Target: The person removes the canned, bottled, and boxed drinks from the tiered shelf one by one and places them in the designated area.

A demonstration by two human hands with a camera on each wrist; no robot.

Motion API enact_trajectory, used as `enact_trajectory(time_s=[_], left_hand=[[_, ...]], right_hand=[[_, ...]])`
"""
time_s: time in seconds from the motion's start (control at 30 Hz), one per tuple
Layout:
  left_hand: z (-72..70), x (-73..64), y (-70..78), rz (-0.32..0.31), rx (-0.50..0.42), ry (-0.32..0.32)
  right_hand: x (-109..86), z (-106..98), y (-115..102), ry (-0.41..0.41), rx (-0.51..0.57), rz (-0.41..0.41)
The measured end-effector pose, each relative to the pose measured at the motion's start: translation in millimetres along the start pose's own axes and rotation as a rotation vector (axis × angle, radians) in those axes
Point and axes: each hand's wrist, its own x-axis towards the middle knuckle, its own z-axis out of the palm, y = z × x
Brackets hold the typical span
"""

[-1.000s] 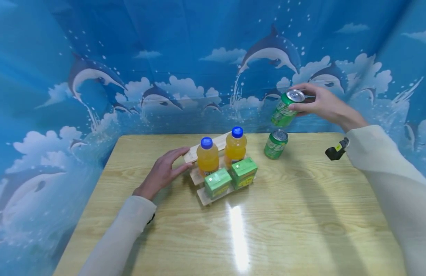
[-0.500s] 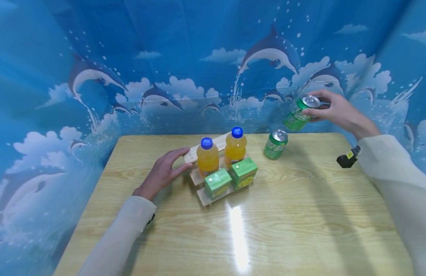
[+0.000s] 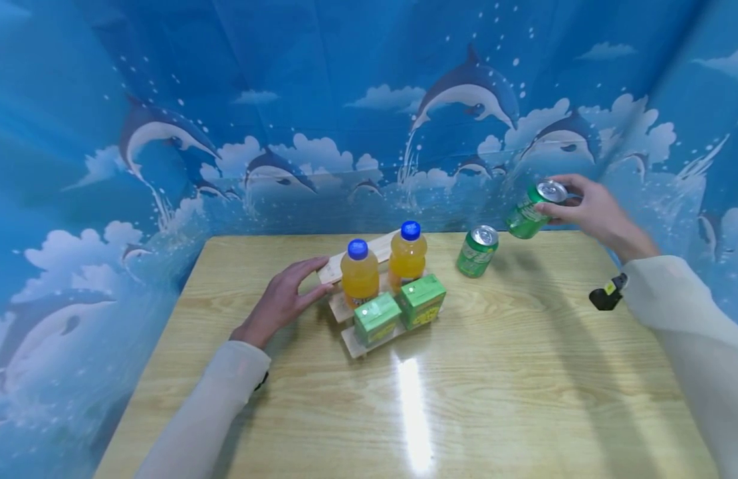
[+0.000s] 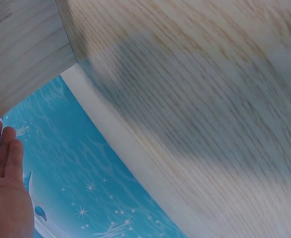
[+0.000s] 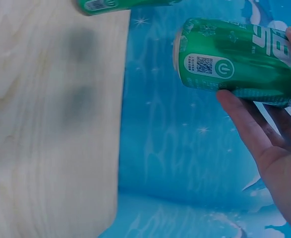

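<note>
My right hand (image 3: 596, 209) grips a green soda can (image 3: 529, 211) near its silver top and holds it tilted in the air over the back right of the table. In the right wrist view, the fingers (image 5: 247, 121) and thumb lie around that can. A second green can (image 3: 478, 251) stands upright on the table to its left. My left hand (image 3: 283, 299) touches the left end of a stepped wooden rack (image 3: 352, 340), its fingers straight in the left wrist view. On the rack stand two orange-drink bottles (image 3: 360, 276) with blue caps and two green drink cartons (image 3: 377, 318).
The pale wooden table (image 3: 524, 386) spreads out in front of the rack. A blue dolphin-print curtain (image 3: 321, 100) hangs behind the table's back edge and at both sides. A small black device (image 3: 606, 296) sits at the right cuff.
My right hand has moved right and down with the can, away from the standing can and closer to the table. The left hand, rack, bottles and cartons have stayed put.
</note>
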Motion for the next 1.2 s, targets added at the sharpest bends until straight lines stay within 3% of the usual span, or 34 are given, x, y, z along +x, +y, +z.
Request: enact_trajectory(time_s=[0.43,0.77,1.2], left_hand=[[2.2,-0.3,-2.3,-0.001,0.001,0.004],[2.7,0.1,-2.8,0.001,0.002,0.005],[2.9,1.0,-2.9,0.005,-0.002,0.003]], right_hand=[[-6.5,20,35,0.043,0.067,0.040],[-12.0,38,54,0.116,-0.006,0.065],[-14.7,60,72,0.143,0.032,0.096]])
